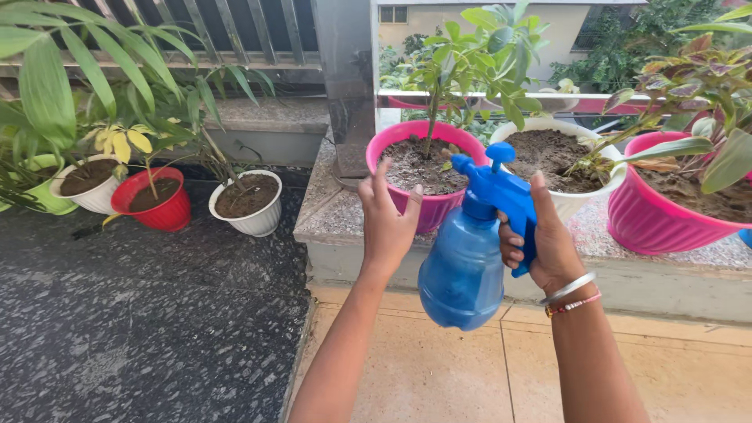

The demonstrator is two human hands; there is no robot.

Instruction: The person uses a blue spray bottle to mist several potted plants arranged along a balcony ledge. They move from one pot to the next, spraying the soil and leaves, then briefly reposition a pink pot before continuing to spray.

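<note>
My right hand (548, 235) grips the handle of a blue pump spray bottle (464, 266), which hangs tilted in front of the ledge. Its nozzle head (489, 168) points toward a pink pot (427, 207) holding a thin green plant. My left hand (388, 219) is raised with fingers apart, just in front of that pink pot's rim, holding nothing. A white pot (583, 196) of soil stands right behind the sprayer.
A larger pink pot (654, 223) with a reddish-leaved plant stands at the right on the speckled stone ledge (333, 223). On the dark floor at the left stand a white pot (249, 204), a red pot (155, 200) and further pots under palm leaves. A grey pillar (345, 78) rises behind.
</note>
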